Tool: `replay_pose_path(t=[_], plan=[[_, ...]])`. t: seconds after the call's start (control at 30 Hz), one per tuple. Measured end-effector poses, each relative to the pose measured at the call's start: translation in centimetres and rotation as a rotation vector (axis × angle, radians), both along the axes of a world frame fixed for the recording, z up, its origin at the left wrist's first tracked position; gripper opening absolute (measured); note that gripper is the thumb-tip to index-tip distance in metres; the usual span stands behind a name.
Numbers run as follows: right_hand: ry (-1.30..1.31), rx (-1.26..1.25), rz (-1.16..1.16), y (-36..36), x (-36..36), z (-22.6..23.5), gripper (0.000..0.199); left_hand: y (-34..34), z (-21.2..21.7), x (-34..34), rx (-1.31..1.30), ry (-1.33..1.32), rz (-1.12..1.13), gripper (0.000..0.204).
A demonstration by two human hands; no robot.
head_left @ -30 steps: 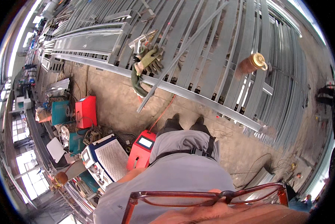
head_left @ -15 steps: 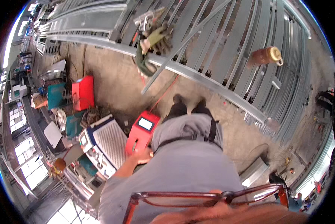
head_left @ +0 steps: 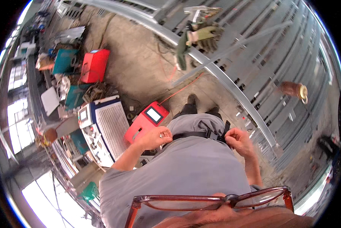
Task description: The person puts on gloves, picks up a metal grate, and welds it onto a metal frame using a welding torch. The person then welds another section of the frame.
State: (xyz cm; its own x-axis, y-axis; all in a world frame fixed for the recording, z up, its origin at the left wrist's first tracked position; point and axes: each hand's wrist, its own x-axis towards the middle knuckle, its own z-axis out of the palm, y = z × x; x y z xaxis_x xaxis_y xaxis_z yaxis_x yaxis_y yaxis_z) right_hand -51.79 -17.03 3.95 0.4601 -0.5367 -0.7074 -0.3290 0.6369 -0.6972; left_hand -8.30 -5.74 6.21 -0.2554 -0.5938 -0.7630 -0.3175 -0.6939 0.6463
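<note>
A black waist strap [head_left: 191, 134] with a small dark buckle runs across my grey shirt [head_left: 193, 159] at the waist. My left hand [head_left: 157, 138] is closed, its fingertips pinched at the strap's left end, and a ring shows on one finger. At the strap's right end, my right hand [head_left: 239, 142] has its fingers curled in and pressed together on the strap. The exact grip of both hands is partly hidden by the fingers. Just beyond my left hand stands a red machine [head_left: 147, 121] with a lit screen.
A white-and-blue cabinet [head_left: 111, 127] stands left of the red machine. Ahead, a metal rack [head_left: 231, 81] carries long grey profiles, work gloves [head_left: 202, 36] and a brown bottle [head_left: 293, 89]. An orange cord [head_left: 183, 88] crosses the floor. Another red machine [head_left: 95, 65] is at the far left.
My right hand has come into view at the waist. My left hand has moved from beside the red machine to the strap. The view has turned, so the rack sits farther right.
</note>
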Motion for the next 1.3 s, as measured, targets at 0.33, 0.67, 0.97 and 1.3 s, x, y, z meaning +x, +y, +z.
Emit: replay_pose_path(t=[0.33, 0.67, 0.97, 1.3], plan=[[0.009, -0.106, 0.328, -2.8, 4.5, 0.2, 0.024, 6.1, -0.7, 4.4, 0.127, 0.006, 0.097, 0.023], [0.098, 0.091, 0.405, -2.9, 3.5, 1.6, 0.016, 7.7, -0.5, 5.3, 0.464, 0.27, 0.541, 0.014], [0.114, -0.193, 0.268, 3.2, 0.5, 0.5, 0.031, -3.2, -1.1, 1.9, -0.173, -0.22, 0.008, 0.026], [0.191, 0.014, -0.111, 7.5, 1.7, 0.4, 0.014, -12.5, -0.5, -8.0, -0.579, -0.055, -0.686, 0.047]])
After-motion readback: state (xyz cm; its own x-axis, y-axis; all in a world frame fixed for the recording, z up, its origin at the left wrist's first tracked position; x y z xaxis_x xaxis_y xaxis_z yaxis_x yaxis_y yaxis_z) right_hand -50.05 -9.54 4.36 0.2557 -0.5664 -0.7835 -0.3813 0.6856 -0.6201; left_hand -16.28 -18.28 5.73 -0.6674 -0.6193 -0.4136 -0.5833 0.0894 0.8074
